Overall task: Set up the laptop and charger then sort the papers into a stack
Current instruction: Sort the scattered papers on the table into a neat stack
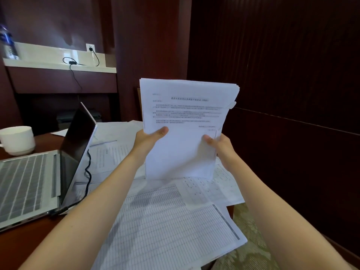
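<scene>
Forearms, two, bare: stretched out from the near side over the table [29, 246], meeting at a held stack.

Loose sheets [171, 221]: white, printed with fine grids and tables. They lie overlapping across the right part of the table, some hanging past its near and right edges.

Stack of papers [185, 114]: white sheets held upright above the loose sheets, edges roughly squared but fanned a little at the upper right corner. The top page has a centred heading and several lines of print too small to read; its lower half is blank. A small pale tab sticks out of the right edge. Whether the bottom edge touches the sheets below, I cannot tell.

Laptop [29, 180]: silver, lid open, screen dark, on the left of the table.

Shelf [48, 64]: pale, on the far wall at left.

Left grip [148, 139]: closed on the stack's lower left edge, thumb flat on the front page, fingers hidden behind.

Right grip [220, 147]: closed on the lower right edge, thumb in front, fingers behind. Most of the stack stands above both grips.

Cup [17, 140]: white, on the table beyond the laptop.

Charger cable [87, 172]: black, plugged in at the laptop's near right corner, snaking behind the lid.

Bottle [7, 45]: at the shelf's left end.

Wall socket [90, 48]: white, above the shelf, black lead plugged in.
</scene>
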Demonstrator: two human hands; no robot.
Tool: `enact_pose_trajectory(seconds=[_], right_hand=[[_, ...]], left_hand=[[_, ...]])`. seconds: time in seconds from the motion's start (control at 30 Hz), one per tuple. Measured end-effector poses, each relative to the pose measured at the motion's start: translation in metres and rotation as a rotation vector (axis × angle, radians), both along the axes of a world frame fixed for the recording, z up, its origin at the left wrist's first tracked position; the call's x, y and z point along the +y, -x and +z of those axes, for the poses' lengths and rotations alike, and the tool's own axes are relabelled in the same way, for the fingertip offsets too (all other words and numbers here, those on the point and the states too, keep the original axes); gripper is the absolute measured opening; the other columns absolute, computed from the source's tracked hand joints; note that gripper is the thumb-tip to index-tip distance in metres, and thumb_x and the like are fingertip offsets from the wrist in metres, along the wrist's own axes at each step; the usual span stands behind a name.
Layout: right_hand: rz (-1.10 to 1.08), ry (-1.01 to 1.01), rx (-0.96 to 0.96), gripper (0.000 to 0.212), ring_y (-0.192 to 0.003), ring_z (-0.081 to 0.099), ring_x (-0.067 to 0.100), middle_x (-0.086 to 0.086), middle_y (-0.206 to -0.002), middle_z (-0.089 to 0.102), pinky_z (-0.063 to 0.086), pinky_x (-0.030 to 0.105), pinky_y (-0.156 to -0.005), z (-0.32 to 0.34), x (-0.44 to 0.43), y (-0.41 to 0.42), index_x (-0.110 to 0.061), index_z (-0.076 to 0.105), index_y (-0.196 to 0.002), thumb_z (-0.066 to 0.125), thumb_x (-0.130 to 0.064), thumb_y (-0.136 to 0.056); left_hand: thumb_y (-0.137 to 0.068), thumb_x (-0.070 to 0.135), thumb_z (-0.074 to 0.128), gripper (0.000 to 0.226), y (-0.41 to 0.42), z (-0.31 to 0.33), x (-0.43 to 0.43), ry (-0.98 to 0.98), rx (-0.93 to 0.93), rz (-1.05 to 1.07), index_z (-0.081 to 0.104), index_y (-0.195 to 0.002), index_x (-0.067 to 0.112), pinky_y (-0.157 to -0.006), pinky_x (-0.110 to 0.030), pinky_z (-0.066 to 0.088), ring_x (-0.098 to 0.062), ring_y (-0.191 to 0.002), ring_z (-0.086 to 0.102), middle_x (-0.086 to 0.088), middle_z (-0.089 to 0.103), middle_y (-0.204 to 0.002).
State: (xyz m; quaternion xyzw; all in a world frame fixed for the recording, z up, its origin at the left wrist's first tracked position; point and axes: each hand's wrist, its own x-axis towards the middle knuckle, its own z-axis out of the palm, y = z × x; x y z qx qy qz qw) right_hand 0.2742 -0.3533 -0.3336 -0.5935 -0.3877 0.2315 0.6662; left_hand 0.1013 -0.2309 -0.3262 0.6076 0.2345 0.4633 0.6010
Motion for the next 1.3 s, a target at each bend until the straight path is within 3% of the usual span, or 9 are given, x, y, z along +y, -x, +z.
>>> enact_pose_trajectory(seconds=[0.2,0.67,0.77,0.83,0.93,1.03,1.13,1.2,1.3], right_hand=[[0.022,0.05,-0.025,0.033,-0.091,0.062,0.01,0.0,-0.115,0.062,0.051,0.02,-0.069,-0.002,-0.003,-0.006,-0.014,0.053,-0.126,0.056,-0.013,-0.093],[-0.362,0.874,-0.225,0.053,-0.128,0.042,0.035,0.021,-0.14,0.042,0.038,0.04,-0.102,-0.048,-0.041,-0.047,0.005,0.036,-0.136,0.057,-0.016,-0.091],[-0.347,0.875,-0.193,0.04,-0.096,0.056,0.03,0.018,-0.108,0.054,0.046,0.033,-0.08,-0.051,-0.045,-0.046,0.004,0.046,-0.125,0.059,-0.013,-0.091],[-0.378,0.892,-0.199,0.012,-0.057,0.042,0.016,0.007,-0.068,0.042,0.036,0.026,-0.056,-0.053,-0.045,-0.046,-0.004,0.051,-0.087,0.062,-0.01,-0.088],[-0.397,0.904,-0.231,0.041,-0.045,0.028,0.012,0.001,-0.054,0.03,0.024,0.021,-0.044,-0.051,-0.047,-0.046,-0.013,0.033,-0.059,0.065,-0.007,-0.084],[-0.284,1.009,-0.297,0.035,-0.047,0.029,0.013,0.001,-0.056,0.032,0.024,0.021,-0.044,-0.044,-0.051,-0.047,-0.011,0.038,-0.063,0.065,-0.012,-0.086],[-0.038,1.066,-0.099,0.008,-0.043,0.025,0.009,-0.002,-0.049,0.037,0.022,0.017,-0.043,-0.031,-0.065,-0.047,-0.006,0.052,-0.084,0.057,-0.001,-0.08],[0.102,1.046,0.015,0.016,-0.039,0.029,0.006,-0.004,-0.046,0.049,0.026,0.014,-0.041,-0.028,-0.072,-0.048,-0.005,0.055,-0.097,0.054,0.0,-0.082],[0.053,0.939,0.053,0.037,-0.049,0.042,0.008,0.001,-0.074,0.06,0.038,0.016,-0.045,-0.036,-0.067,-0.049,-0.005,0.053,-0.119,0.062,-0.017,-0.086]], left_hand=[[-0.083,0.024,0.069,0.042,0.001,-0.002,0.003,0.004,0.178,0.005,0.057,-0.122,0.014,-0.088,-0.027,0.044,-0.014,-0.099,0.057,0.004,0.06,-0.109],[-0.091,0.02,0.059,0.042,0.004,-0.023,0.023,0.117,0.409,0.213,0.052,-0.127,0.0,-0.08,-0.027,0.042,-0.023,-0.094,0.055,-0.01,0.06,-0.116],[-0.093,0.024,0.057,0.048,0.006,-0.034,0.024,0.149,0.553,0.178,0.045,-0.132,-0.001,-0.086,-0.029,0.039,-0.03,-0.114,0.053,-0.013,0.054,-0.13],[-0.094,0.025,0.055,0.049,0.007,-0.04,0.024,0.18,0.63,0.156,0.042,-0.134,-0.001,-0.09,-0.031,0.037,-0.033,-0.12,0.049,-0.014,0.05,-0.134],[-0.095,0.023,0.054,0.049,0.008,-0.049,0.024,0.239,0.686,0.122,0.043,-0.135,-0.002,-0.099,-0.034,0.037,-0.033,-0.121,0.049,-0.015,0.049,-0.136],[-0.096,0.017,0.05,0.043,0.007,-0.055,0.022,0.25,0.721,0.097,0.043,-0.134,-0.003,-0.089,-0.027,0.035,-0.03,-0.119,0.049,-0.012,0.048,-0.134],[-0.096,0.015,0.05,0.04,0.005,-0.06,0.022,0.26,0.722,0.07,0.045,-0.132,-0.003,-0.084,-0.028,0.034,-0.025,-0.102,0.049,-0.015,0.053,-0.126],[-0.096,0.015,0.05,0.041,0.006,-0.06,0.021,0.267,0.729,0.067,0.044,-0.132,-0.002,-0.085,-0.029,0.035,-0.028,-0.111,0.051,-0.015,0.052,-0.131],[-0.097,0.014,0.048,0.04,0.003,-0.062,0.02,0.274,0.736,0.036,0.043,-0.134,-0.001,-0.093,-0.03,0.035,-0.03,-0.124,0.047,-0.013,0.049,-0.136]])
